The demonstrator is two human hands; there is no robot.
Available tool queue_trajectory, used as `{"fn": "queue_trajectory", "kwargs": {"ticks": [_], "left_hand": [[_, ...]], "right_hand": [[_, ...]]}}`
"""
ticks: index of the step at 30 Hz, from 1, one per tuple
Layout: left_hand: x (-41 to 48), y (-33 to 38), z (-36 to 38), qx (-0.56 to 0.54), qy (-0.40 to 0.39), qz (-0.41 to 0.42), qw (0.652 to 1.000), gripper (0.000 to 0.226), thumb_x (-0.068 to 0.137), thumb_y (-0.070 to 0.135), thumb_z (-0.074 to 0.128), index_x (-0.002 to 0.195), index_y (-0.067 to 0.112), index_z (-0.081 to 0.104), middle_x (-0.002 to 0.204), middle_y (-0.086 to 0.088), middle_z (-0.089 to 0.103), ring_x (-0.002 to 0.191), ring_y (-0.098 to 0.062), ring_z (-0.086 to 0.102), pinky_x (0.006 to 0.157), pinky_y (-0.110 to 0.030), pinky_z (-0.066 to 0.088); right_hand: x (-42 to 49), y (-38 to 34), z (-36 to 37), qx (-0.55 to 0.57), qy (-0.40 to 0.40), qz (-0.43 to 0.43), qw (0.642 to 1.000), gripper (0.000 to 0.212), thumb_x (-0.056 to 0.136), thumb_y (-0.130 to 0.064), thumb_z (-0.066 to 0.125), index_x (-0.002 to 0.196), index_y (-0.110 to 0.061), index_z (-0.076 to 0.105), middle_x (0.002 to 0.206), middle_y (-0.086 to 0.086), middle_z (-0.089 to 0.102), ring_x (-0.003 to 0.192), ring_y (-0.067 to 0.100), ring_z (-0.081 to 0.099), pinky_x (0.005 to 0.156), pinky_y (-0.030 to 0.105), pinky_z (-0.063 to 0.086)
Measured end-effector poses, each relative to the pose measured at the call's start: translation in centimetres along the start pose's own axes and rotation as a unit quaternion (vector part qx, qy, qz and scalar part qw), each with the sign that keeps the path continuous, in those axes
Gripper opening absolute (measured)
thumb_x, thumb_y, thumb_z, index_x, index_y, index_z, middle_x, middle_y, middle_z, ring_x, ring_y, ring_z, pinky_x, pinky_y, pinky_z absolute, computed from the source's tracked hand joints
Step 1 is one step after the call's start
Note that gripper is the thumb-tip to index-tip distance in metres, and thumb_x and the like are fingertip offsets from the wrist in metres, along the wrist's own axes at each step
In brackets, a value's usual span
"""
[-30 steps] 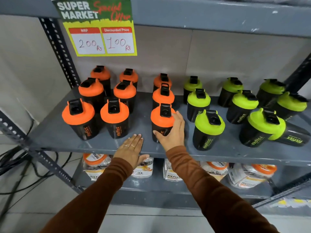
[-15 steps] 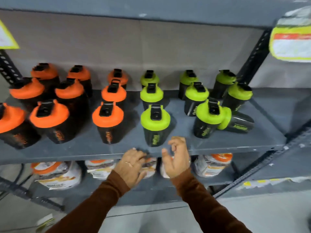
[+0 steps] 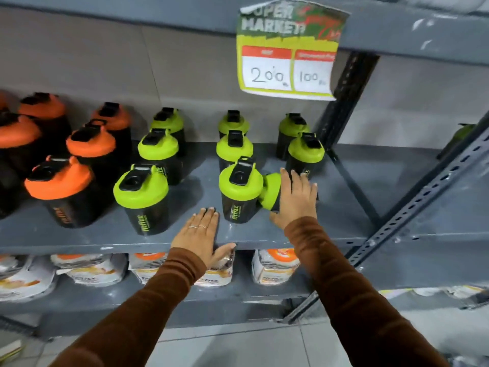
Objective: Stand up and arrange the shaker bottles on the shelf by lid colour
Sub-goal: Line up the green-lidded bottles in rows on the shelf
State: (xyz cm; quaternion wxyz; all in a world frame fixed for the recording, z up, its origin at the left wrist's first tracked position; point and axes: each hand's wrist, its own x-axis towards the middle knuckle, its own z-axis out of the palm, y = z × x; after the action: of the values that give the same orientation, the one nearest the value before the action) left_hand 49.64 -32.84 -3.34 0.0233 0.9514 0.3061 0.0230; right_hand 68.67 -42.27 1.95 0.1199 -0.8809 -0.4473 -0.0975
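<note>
Sleeves, brown and long, run up from the near edge to my two hands. Half a second ago both hands hung loose at the shelf lip; now my left hand [image 3: 201, 234] lies flat and empty on the front edge of the shelf [image 3: 341, 223], fingers together, while my right hand [image 3: 296, 197] has reached right and spreads over the fallen bottle [image 3: 271, 190]. Whether my fingers have closed round it I cannot tell; the palm hides its body. It lies on its side, green lid pointing left and touching the front green bottle [image 3: 239, 189]. I judge it the last one down, so righting it should finish the green group.

Left of that, another green-lidded bottle [image 3: 141, 197] stands near the edge, and further left an orange-lidded bottle [image 3: 59, 188] leads the orange rows. Colours already sit apart, orange left, green right.

Farther back more bottles stand in files against a pale wall. The grey metal shelf is bare on its right end. Above hangs a price sign [image 3: 288, 51]; below, packets [image 3: 275, 266] fill a lower shelf.
</note>
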Motion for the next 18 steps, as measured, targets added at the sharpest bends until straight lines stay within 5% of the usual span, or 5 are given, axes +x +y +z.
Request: {"fn": "queue_trajectory", "kwargs": {"ticks": [4, 8, 12, 16, 18], "left_hand": [[0.1, 0.2, 0.0, 0.004, -0.011, -0.017, 1.0, 0.13, 0.039, 0.079, -0.035, 0.142, 0.01, 0.004, 0.154, -0.011, 0.007, 0.142, -0.023, 0.008, 0.115, -0.032, 0.003], [0.0, 0.4, -0.1, 0.009, -0.02, -0.031, 0.999, 0.131, 0.038, 0.079, -0.035, 0.142, 0.01, 0.004, 0.154, -0.012, 0.007, 0.142, -0.023, 0.009, 0.115, -0.032, 0.004], [0.1, 0.6, 0.0, 0.02, -0.031, -0.035, 0.999, 0.131, 0.038, 0.079, -0.036, 0.142, 0.01, 0.002, 0.154, -0.011, 0.006, 0.142, -0.022, 0.007, 0.115, -0.032, 0.003], [-0.2, 0.9, -0.7, -0.054, -0.01, -0.067, 0.996, 0.126, 0.045, 0.086, -0.022, 0.143, 0.012, 0.007, 0.153, -0.011, 0.015, 0.14, -0.023, 0.017, 0.114, -0.033, 0.012], [0.0, 1.2, -1.0, -0.13, 0.036, -0.102, 0.986, 0.113, 0.058, 0.088, 0.004, 0.142, 0.013, 0.012, 0.15, -0.013, 0.023, 0.137, -0.027, 0.025, 0.112, -0.037, 0.02]], "right_hand": [[0.4, 1.2, 1.1, -0.041, 0.036, -0.013, 0.998, 0.104, 0.04, -0.012, 0.088, 0.132, -0.006, 0.041, 0.122, 0.023, 0.057, 0.11, 0.041, 0.054, 0.096, 0.064, 0.039], [0.2, 2.2, 1.4, -0.023, 0.08, -0.038, 0.996, 0.103, 0.029, -0.016, 0.092, 0.122, -0.005, 0.051, 0.113, 0.023, 0.063, 0.099, 0.043, 0.06, 0.086, 0.065, 0.045], [-0.5, 3.4, 0.9, 0.117, 0.092, -0.006, 0.989, 0.095, 0.057, -0.022, 0.084, 0.136, -0.005, 0.034, 0.133, 0.023, 0.048, 0.121, 0.042, 0.044, 0.104, 0.056, 0.033], [-1.3, 4.7, 0.3, 0.38, 0.147, 0.085, 0.909, 0.095, 0.062, -0.019, 0.083, 0.137, -0.003, 0.027, 0.138, 0.022, 0.041, 0.127, 0.037, 0.039, 0.107, 0.04, 0.029], [-1.6, 5.2, 0.2, 0.449, 0.162, 0.138, 0.868, 0.094, 0.061, -0.017, 0.084, 0.137, -0.007, 0.028, 0.139, 0.017, 0.041, 0.126, 0.031, 0.041, 0.107, 0.036, 0.032]]}}
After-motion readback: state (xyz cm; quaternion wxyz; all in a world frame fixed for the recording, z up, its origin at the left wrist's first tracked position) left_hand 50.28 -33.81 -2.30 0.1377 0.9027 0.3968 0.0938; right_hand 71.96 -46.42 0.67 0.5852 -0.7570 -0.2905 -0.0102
